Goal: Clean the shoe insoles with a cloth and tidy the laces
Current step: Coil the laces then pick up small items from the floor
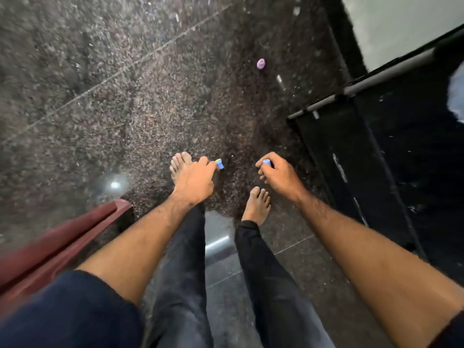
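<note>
L hand [194, 178] & R hand [278, 175] each pinching small blue piece, dark floor [100, 109] betw red edge [62, 237] & black frame [351, 146].

Speckled dark stone floor [105, 101] lies open across the upper left and centre, crossed only by thin joint lines. A small purple object [261, 63] lies on the floor, well ahead of the hands, with bare floor all round it. A dark red piece of furniture [57, 237] bounds the lower left. A black panel with a grey rail [376, 76] closes the right side, standing near the right hand [278, 175]. The left hand [195, 179] hangs over the left foot [179, 164]; the right foot [257, 204] stands below the right hand. Between the 2 hands a gap of bare floor stays free. Each hand pinches a small blue item.
</note>
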`<state>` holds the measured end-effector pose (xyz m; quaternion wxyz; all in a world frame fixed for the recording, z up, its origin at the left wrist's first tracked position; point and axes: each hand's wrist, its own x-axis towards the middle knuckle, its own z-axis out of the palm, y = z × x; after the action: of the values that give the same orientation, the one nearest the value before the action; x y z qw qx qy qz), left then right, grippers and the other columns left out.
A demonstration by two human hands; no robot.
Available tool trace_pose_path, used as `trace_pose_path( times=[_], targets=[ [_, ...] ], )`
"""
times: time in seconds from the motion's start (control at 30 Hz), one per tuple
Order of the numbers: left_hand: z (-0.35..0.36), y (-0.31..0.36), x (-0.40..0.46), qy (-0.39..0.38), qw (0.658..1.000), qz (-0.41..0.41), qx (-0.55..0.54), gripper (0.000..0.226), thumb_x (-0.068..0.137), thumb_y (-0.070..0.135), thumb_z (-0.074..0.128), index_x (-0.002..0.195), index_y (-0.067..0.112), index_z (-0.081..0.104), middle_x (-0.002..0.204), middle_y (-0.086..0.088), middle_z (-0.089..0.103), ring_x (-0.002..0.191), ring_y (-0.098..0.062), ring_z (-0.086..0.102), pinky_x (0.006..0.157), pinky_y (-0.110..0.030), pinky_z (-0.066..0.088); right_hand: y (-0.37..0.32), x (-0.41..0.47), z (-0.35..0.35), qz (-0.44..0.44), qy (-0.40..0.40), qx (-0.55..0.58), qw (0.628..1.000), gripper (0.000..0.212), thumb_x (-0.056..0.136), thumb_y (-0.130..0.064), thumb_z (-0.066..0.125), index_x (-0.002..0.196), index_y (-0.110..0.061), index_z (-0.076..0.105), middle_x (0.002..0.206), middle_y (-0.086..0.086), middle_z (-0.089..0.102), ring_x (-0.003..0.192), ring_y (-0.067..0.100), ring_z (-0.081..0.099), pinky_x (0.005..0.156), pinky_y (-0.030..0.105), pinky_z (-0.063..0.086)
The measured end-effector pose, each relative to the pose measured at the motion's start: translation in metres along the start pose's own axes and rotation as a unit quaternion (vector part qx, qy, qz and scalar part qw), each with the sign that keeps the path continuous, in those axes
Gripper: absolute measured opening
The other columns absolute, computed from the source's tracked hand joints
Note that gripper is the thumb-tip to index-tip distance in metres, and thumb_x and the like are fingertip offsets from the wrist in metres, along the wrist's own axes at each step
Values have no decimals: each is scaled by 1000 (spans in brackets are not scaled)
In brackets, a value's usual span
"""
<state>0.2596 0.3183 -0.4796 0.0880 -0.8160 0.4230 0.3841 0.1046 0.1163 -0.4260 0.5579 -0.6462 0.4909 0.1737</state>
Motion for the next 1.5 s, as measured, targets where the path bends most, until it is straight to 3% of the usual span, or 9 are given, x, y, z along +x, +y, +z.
trace_pose_path(
  times=[0.2,0.3,0.4,0.63,0.73,0.83,0.97,1.17,1.5],
  targets=[
    [40,-6,76,-24,997,58,42,27,88,15,54,112,22,47,108,-7,45,88,-35,56,69,-44,39,32,94,41,2,-20,-21,1000,12,93,-15,54,90,-17,66,72,-2,67,65,13,62,64,29,49],
    [91,-35,123,-35,999,-9,-5,28,89,31,60,114,26,48,123,-6,45,91,-32,50,70,-46,38,52,129,62,15,-16,-14,1000,15,93,-12,53,91,-19,66,73,-1,67,65,12,62,63,28,49],
    [105,-23,140,-59,993,90,54,33,87,8,60,116,20,50,121,-12,39,92,-34,51,66,-44,38,71,152,77,33,-13,-11,999,16,94,-11,52,94,-16,67,74,0,67,66,12,62,65,29,50],
    [104,-17,155,-11,980,172,100,19,98,23,52,116,16,51,120,-11,47,98,-32,56,72,-44,41,85,170,88,80,-1,27,996,20,92,-3,50,98,-11,67,75,5,65,61,13,59,53,23,45],
    [88,-21,154,7,994,75,-80,20,94,29,60,107,17,53,111,-7,55,98,-31,61,80,-47,45,74,170,81,94,-10,31,995,23,91,0,47,94,-14,65,72,3,64,59,12,58,51,23,43],
    [53,-22,145,28,931,-55,-359,15,91,26,67,98,15,58,93,-1,65,81,-16,61,74,-29,44,46,162,66,108,-8,36,993,26,87,4,46,91,-15,64,69,2,63,55,11,56,49,22,40],
    [-15,-22,117,39,867,-69,-492,8,90,14,67,96,17,64,84,5,68,67,4,58,65,-10,42,-12,144,44,97,-11,42,994,28,87,3,50,82,-21,63,63,2,60,53,12,51,50,26,38],
    [-99,-46,120,59,818,-44,-570,13,83,27,71,91,30,62,88,-4,76,88,-30,72,89,-49,55,-91,163,5,18,58,-3,998,38,102,-36,52,72,-24,70,49,-10,55,50,6,50,59,31,42],
    [-104,-67,215,153,826,-38,-541,15,88,15,73,95,22,62,87,9,67,67,7,56,66,-11,42,-121,294,-29,-29,231,-148,961,33,94,-20,67,124,-9,57,111,21,71,104,40,66,82,41,46]
  ],
)
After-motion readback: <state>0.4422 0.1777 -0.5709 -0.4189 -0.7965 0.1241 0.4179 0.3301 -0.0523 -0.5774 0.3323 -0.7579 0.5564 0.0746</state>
